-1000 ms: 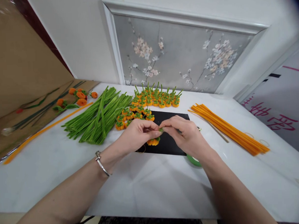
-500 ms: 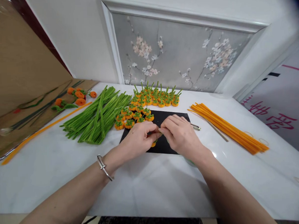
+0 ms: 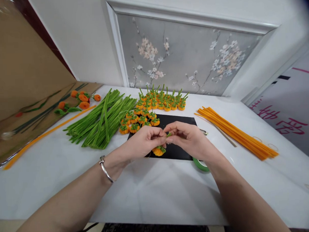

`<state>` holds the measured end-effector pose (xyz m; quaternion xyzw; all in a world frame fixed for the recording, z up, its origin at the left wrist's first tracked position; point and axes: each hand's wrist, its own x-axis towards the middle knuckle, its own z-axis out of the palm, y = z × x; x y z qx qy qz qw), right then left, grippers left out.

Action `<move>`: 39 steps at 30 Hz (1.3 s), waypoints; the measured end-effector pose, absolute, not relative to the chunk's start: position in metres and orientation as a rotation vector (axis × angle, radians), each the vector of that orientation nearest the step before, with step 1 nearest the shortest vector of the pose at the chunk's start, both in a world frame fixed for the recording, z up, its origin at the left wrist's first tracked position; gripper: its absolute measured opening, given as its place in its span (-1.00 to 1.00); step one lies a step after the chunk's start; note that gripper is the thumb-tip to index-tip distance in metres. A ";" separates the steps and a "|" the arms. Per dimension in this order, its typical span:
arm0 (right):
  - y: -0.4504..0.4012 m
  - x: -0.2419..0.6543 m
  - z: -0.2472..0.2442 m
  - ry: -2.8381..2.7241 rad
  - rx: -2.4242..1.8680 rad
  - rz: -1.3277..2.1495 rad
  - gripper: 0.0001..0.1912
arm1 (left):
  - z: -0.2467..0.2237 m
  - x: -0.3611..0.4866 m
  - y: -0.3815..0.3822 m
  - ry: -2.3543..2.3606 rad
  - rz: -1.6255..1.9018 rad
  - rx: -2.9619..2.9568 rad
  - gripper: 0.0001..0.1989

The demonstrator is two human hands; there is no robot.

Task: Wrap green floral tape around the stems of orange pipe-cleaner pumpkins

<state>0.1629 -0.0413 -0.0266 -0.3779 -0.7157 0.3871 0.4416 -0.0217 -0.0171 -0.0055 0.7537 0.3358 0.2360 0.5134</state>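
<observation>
The orange chenille pumpkin [image 3: 158, 151] has swung into fuller view below the left hand [image 3: 146, 141] and right hand [image 3: 190, 139], both pinching its green stem [image 3: 168, 134]; overtwisting could loosen it.

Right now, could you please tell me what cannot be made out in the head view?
In the head view:
Green piece: mostly covered by the left hand and right hand.
Green roll: partly hidden behind the right wrist.
Metal tool: only its end shows beyond the right hand.
Black cord: cut off by the bottom edge.
</observation>
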 end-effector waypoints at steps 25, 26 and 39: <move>-0.040 0.160 -0.021 -1.943 -1.212 0.370 -0.90 | -0.016 -0.012 -0.019 1.014 0.849 1.911 -0.92; -0.041 0.159 -0.022 -1.953 -1.196 0.360 -0.89 | -0.016 -0.013 -0.019 1.014 0.839 1.888 -0.91; -0.043 0.169 -0.018 -2.085 -0.868 0.376 -0.82 | -0.011 -0.020 -0.013 0.811 0.667 1.422 -0.81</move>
